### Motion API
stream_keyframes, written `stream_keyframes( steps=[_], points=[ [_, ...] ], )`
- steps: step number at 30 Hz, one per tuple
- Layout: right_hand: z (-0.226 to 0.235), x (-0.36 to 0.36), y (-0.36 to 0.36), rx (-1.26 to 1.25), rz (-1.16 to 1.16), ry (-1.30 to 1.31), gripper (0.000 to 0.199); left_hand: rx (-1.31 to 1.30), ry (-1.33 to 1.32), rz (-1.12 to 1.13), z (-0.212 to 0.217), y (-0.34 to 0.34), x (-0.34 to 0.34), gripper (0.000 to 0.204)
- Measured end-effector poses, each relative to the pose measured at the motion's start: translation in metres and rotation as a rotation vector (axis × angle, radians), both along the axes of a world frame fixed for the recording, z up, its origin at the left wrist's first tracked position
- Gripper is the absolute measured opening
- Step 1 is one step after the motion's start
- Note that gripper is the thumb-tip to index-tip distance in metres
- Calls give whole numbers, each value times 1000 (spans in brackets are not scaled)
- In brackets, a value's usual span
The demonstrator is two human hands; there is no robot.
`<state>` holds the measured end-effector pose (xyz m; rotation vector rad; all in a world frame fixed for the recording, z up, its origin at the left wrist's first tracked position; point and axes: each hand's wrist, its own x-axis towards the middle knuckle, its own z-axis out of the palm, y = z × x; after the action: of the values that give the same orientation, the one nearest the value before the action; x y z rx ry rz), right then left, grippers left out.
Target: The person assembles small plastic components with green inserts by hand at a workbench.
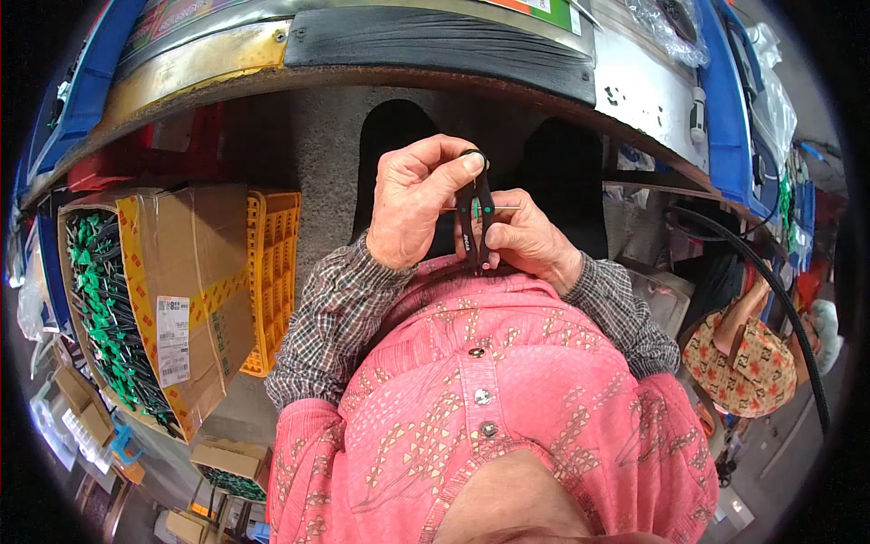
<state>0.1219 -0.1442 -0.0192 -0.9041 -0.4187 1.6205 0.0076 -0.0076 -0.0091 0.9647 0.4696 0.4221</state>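
Observation:
In front of my pink patterned top I hold a black two-legged tool (466, 218), shaped like a pair of dividers. Its legs spread downward from a rounded top, and a small green part shows between them. A thin rod crosses the legs at about mid-height. My left hand (412, 195) pinches the top of the tool between thumb and fingers. Lower down, my right hand (535, 238) grips the right leg, its thumb pressed near the rod. Some of the right fingers are hidden behind the tool.
To my left, a cardboard box (195, 263) holds many black-and-green pieces (100, 308), beside a yellow plastic crate (272, 272). The workbench edge (435, 41) curves ahead. Blue bins (739, 118) and a black cable (779, 281) are at the right, near another person (743, 358).

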Motion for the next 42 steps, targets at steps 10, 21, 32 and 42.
stream_keyframes(
  steps=[10, 21, 32, 42],
  points=[
    [5, -3, 14, -26, -33, -72, 29, -32, -18, 22, 8, 9, 0, 10],
    [20, 3, 4, -48, 18, -261, 34, 333, -9, -20, 70, 48, -28, 9],
    [16, 3, 12, -206, 44, -438, 17, 1469, 327, 791, 185, 241, -98, 15],
    [7, 1, 13, -261, 45, -489, 17, 1423, 689, 1131, 197, 388, -133, 27]
  ],
)
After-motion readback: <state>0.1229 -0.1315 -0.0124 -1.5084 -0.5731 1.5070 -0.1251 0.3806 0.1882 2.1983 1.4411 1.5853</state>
